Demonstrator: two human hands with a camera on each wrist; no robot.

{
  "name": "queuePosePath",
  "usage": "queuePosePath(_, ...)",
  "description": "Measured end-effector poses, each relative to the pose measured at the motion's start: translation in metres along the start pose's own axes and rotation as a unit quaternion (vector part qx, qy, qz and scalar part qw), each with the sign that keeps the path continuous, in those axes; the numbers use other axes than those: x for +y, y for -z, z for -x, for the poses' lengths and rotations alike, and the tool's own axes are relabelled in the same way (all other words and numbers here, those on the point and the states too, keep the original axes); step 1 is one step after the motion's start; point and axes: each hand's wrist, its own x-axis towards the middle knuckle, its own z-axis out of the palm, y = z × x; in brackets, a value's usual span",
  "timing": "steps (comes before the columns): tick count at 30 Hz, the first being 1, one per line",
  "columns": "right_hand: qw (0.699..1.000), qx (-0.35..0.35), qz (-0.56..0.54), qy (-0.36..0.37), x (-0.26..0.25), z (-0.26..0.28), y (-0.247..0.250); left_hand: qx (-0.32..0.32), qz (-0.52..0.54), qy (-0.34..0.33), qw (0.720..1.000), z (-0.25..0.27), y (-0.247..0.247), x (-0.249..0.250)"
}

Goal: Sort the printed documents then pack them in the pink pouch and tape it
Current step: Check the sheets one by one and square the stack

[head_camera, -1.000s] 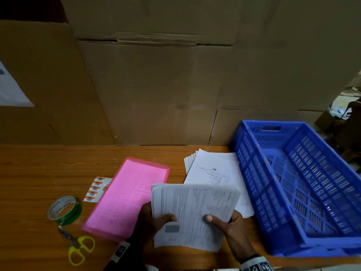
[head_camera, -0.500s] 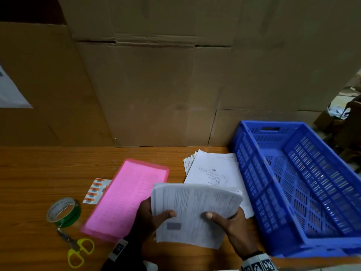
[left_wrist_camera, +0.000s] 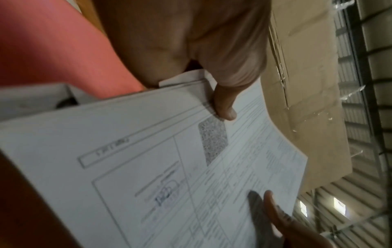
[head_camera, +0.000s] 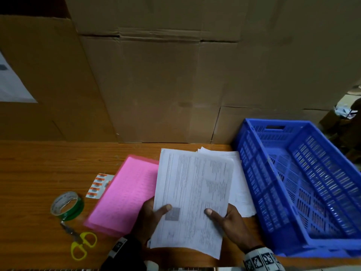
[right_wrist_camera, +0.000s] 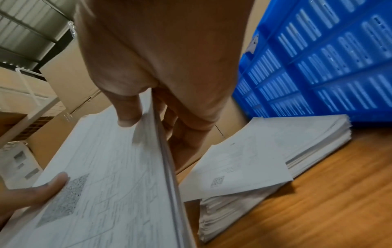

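Observation:
Both hands hold a sheaf of printed documents (head_camera: 192, 200) above the wooden table's front edge. My left hand (head_camera: 150, 216) grips its lower left side, thumb on the top page near a grey code square (left_wrist_camera: 213, 139). My right hand (head_camera: 228, 220) pinches the lower right side, thumb on top and fingers underneath (right_wrist_camera: 186, 134). The pink pouch (head_camera: 125, 194) lies flat on the table to the left, partly under the sheets. A second stack of documents (right_wrist_camera: 275, 161) lies on the table behind the held sheaf, against the blue crate.
A blue slatted crate (head_camera: 300, 184) stands on the right. A green tape roll (head_camera: 67, 205), yellow-handled scissors (head_camera: 82, 244) and a strip of orange labels (head_camera: 98, 185) lie left of the pouch. Cardboard boxes (head_camera: 175, 75) wall off the back of the table (head_camera: 39, 173).
The sheaf, earlier bent over at its top, now stands out flat and reaches further back over the table stack. Both hands keep their hold.

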Motion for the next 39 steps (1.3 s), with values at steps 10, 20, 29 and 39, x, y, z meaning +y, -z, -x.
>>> queuePosePath(10,0.999,-0.027,0.042,-0.012,-0.001,-0.010,0.001,-0.057,0.037,-0.012,0.998,-0.006,0.005,0.010)
queuePosePath(20,0.987,0.159,-0.028,-0.020,0.007,-0.007,0.044,0.051,-0.224,0.004,0.973,-0.029,0.049,-0.067)
queuePosePath(29,0.984,0.163,-0.048,-0.055,0.018,0.005,0.058,-0.012,-0.431,0.024,0.902,-0.028,0.046,-0.105)
queuePosePath(39,0.988,0.096,-0.082,-0.093,0.007,0.002,0.051,0.072,-0.326,-0.092,0.938,-0.020,0.060,-0.077)
